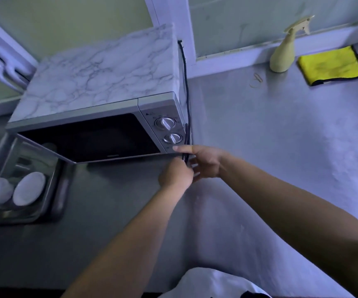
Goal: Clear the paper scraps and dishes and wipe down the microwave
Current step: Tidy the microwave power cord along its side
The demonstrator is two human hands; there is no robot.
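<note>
Pinching thin black cord (186,82) beside marble-topped microwave (100,74).

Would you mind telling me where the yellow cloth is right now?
In the head view, the yellow cloth lies on the counter at the far right, just right of the spray bottle, near the wall.

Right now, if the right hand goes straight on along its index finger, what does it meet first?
The microwave: the right hand's fingertip aims at the control panel's bottom corner, under the lower knob, touching or nearly so; depth unclear. The left hand grips the cord below it.
</note>
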